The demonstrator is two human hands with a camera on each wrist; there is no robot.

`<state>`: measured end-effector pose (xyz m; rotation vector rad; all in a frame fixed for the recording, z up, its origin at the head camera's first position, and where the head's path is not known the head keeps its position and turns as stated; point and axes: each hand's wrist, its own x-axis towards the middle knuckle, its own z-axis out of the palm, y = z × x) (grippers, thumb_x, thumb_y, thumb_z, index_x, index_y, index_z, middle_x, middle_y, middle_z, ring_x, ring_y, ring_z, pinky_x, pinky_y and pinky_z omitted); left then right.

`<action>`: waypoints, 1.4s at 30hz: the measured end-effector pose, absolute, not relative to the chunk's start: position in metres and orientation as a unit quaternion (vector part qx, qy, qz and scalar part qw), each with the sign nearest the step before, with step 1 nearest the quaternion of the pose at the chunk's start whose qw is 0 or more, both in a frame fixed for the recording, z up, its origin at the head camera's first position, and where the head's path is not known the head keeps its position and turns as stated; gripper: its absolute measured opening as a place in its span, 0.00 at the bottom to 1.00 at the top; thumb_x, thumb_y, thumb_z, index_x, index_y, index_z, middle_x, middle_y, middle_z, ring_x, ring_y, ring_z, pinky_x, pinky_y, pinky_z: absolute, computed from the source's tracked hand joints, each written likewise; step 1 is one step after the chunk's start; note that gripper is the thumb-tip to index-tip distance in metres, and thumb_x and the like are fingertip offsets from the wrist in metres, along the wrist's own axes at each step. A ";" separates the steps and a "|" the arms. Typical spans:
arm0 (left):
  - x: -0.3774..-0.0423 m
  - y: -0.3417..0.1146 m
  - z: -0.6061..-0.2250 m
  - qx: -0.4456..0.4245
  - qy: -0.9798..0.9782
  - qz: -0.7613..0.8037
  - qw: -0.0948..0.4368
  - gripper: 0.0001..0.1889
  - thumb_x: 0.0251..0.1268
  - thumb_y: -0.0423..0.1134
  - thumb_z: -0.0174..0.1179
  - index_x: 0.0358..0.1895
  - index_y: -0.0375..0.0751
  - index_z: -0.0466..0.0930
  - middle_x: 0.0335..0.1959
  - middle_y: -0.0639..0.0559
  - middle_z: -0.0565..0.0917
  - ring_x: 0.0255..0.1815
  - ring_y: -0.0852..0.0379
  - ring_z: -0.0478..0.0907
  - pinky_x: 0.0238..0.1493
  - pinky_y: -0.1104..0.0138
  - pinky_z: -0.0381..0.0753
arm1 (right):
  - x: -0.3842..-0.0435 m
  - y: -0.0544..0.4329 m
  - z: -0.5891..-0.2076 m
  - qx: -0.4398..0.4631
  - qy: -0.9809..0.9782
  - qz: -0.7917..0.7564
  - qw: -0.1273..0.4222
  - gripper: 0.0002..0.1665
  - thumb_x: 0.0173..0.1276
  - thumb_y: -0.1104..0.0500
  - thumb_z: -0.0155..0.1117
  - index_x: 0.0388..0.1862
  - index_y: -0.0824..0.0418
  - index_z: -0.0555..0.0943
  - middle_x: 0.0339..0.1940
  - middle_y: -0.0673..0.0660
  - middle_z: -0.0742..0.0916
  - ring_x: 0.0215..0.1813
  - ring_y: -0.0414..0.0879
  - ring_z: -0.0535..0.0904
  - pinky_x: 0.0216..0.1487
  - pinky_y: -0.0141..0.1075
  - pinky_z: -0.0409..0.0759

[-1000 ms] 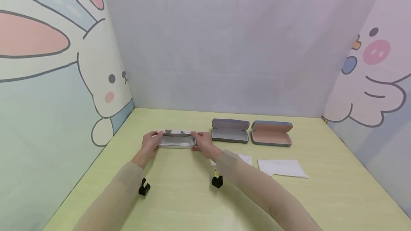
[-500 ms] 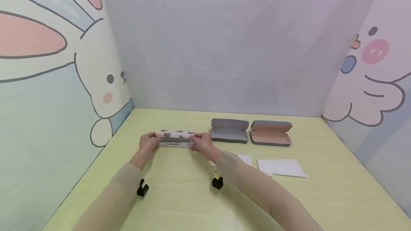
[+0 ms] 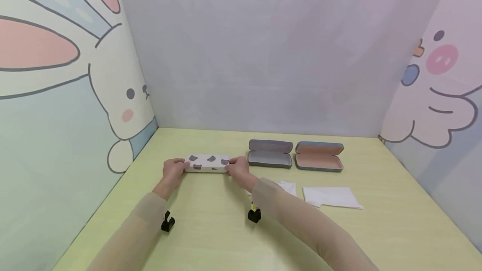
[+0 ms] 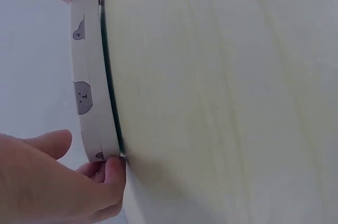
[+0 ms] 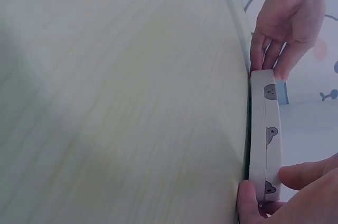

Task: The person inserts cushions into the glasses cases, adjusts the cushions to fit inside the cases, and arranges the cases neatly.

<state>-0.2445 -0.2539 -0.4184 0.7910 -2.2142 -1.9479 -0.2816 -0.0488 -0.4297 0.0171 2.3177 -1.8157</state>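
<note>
A white glasses case [image 3: 207, 163] with grey bear heads lies between my two hands, its lid down. My left hand [image 3: 174, 170] grips its left end, and in the left wrist view the fingers [image 4: 113, 174] are at the case's end and underside edge. At the other end my right hand [image 3: 239, 172] pinches the case, with the thumb [image 5: 296, 175] on the lid in the right wrist view. A thin dark gap shows along the underside of the case [image 4: 92, 92]. What lies inside is hidden by the lid.
To the right stand two opened glasses cases, one with a grey lining [image 3: 269, 158] and one with a pink lining [image 3: 318, 162]. Before them on the table [image 3: 211, 229] lie a folded white cloth [image 3: 331, 196] and another white cloth [image 3: 288, 187], partly behind my right sleeve.
The lid of the white glasses case has swung down towards me, from standing open to closed, hiding the grey inside. Both hands have kept hold of the ends.
</note>
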 end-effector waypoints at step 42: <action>-0.220 -0.113 -0.413 -0.059 -0.923 -0.379 -0.038 0.24 0.54 0.34 0.65 0.55 0.29 0.74 0.32 0.47 0.78 0.28 0.57 0.74 0.33 0.67 0.73 | -0.242 0.142 -0.410 -0.104 0.884 -0.454 0.043 0.27 0.65 0.64 0.63 0.62 0.69 0.74 0.42 0.63 0.83 0.36 0.49 0.82 0.32 0.39 0.82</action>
